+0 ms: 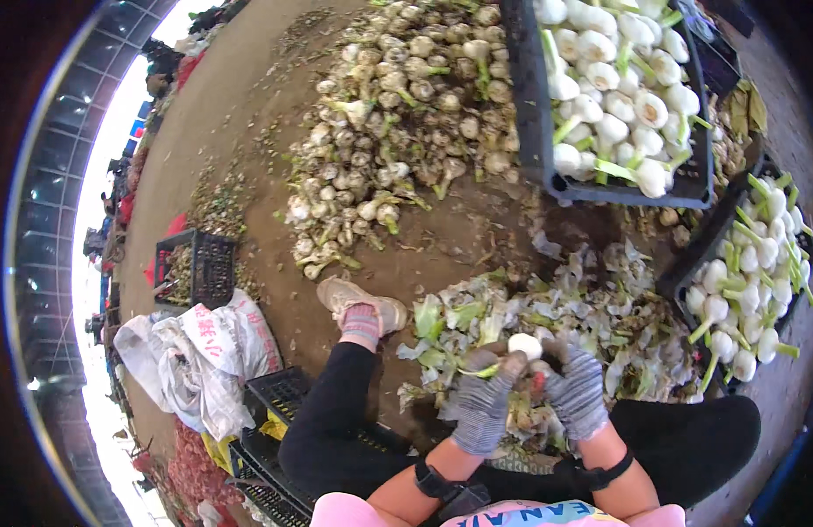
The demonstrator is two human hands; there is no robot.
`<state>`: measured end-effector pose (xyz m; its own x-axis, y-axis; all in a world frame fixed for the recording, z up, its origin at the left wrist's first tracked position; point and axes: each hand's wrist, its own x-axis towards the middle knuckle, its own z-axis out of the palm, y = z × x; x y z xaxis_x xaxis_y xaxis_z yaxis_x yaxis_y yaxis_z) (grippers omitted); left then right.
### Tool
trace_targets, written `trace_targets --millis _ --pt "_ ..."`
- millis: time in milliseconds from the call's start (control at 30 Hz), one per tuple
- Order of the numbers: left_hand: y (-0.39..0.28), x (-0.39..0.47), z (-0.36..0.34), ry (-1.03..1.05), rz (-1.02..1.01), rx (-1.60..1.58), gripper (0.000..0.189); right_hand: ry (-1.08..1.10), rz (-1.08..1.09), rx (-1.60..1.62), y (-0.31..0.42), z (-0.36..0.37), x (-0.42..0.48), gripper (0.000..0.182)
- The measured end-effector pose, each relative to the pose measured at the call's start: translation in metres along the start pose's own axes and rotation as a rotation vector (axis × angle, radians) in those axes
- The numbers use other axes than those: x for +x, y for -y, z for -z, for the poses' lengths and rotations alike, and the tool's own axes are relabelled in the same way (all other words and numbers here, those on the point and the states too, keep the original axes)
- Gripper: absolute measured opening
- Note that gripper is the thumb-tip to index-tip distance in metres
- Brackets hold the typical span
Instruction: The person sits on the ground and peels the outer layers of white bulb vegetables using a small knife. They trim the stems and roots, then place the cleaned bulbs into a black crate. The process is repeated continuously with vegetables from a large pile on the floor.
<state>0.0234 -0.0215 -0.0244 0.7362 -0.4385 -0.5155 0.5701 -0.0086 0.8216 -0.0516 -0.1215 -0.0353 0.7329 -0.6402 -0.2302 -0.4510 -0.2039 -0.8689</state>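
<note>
Both hands wear grey striped knit gloves and meet low in the centre, above a pile of peeled garlic skins [597, 316]. My left hand [489, 392] is closed on a white garlic bulb [525, 345], whose green stem shows beside the palm. Close against the bulb's right side is my right hand [573, 388], fingers bent; something small and reddish shows at its fingertips, too blurred to name. Whether the right hand grips anything is unclear.
Unpeeled garlic bulbs [406, 118] lie heaped on the floor ahead. Black crates of cleaned garlic stand at upper right [634, 197] and right [676, 283]. A smaller crate [212, 267], white woven sacks [209, 356] and stacked black crates [281, 392] are at left.
</note>
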Motion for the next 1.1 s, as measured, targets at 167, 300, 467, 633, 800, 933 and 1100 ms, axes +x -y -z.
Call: trace_targets --millis 167,300,467,633,800,933,1100 --pt "-0.002 0.002 0.003 0.01 -0.064 0.154 0.02 -0.026 0.188 -0.172 -0.021 -0.006 0.003 0.022" --pt "-0.001 0.01 0.015 0.052 0.014 0.232 0.02 0.008 0.129 -0.112 -0.02 -0.008 0.011 0.02" --pt "-0.024 0.088 0.043 0.079 -0.055 -0.391 0.025 -0.03 -0.285 0.603 -0.058 -0.012 0.027 0.019" --pt "-0.041 0.224 0.141 -0.49 -0.319 0.039 0.035 -0.096 -0.283 0.578 -0.081 -0.027 0.03 0.021" --pt "-0.061 0.336 0.239 -0.535 -0.354 1.28 0.039 0.021 -0.288 0.263 -0.049 -0.021 0.042 0.021" --pt "-0.07 0.39 0.218 -0.58 0.011 1.599 0.059 0.064 -0.284 0.026 -0.075 -0.027 0.046 0.023" --pt "-0.07 0.411 0.217 -0.637 0.224 1.384 0.052 0.099 -0.218 0.089 -0.072 -0.033 0.049 0.027"
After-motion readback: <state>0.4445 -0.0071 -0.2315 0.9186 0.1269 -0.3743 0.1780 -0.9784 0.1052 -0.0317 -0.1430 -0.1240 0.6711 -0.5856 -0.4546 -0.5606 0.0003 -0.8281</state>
